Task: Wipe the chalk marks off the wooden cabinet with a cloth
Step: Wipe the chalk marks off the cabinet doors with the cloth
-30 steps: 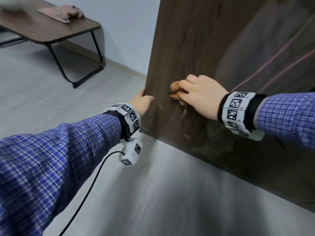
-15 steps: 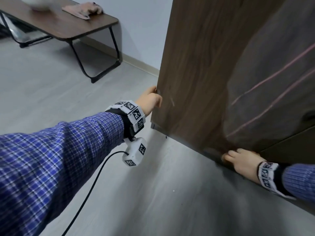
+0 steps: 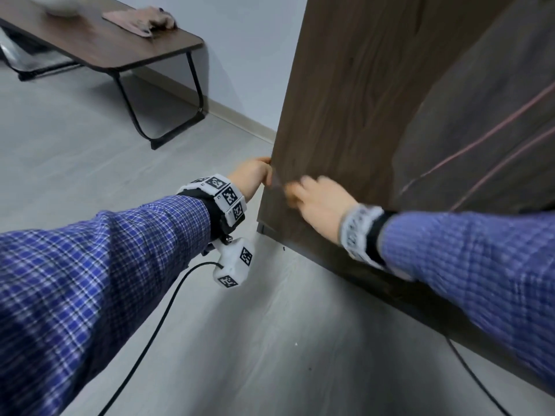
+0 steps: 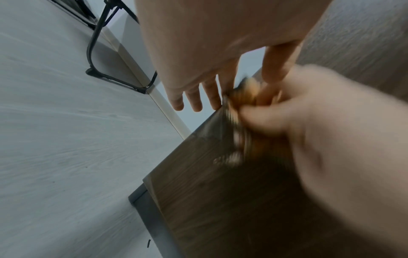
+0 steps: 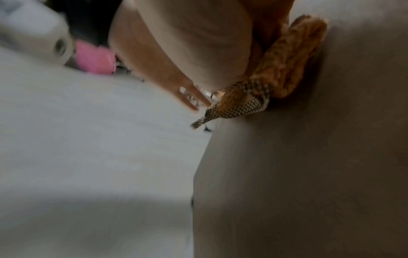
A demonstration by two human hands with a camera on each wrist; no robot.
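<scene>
The dark wooden cabinet point(image 3: 345, 100) stands on the grey floor, with long pinkish chalk marks point(image 3: 480, 139) on its right part. My left hand point(image 3: 255, 175) rests at the cabinet's left edge, low down; in the left wrist view its fingers point(image 4: 194, 97) lie straight along the side and the thumb lies on the front. My right hand point(image 3: 318, 196), blurred by motion, presses a bunched orange-brown cloth point(image 5: 287, 66) with a checked hem against the front face, right beside the left hand. The cloth point(image 4: 243, 97) sticks out past the right hand's fingers.
A low dark table point(image 3: 105, 46) with black legs stands at the back left, carrying a pink cloth point(image 3: 141, 19) and a white object point(image 3: 63, 4). A black cable point(image 3: 150, 340) hangs from my left wrist over the floor. A pale wall runs behind.
My right hand swept from the middle of the panel down to the cabinet's bottom edge, then back up and left to the corner beside my left hand. The left hand stayed at the edge.
</scene>
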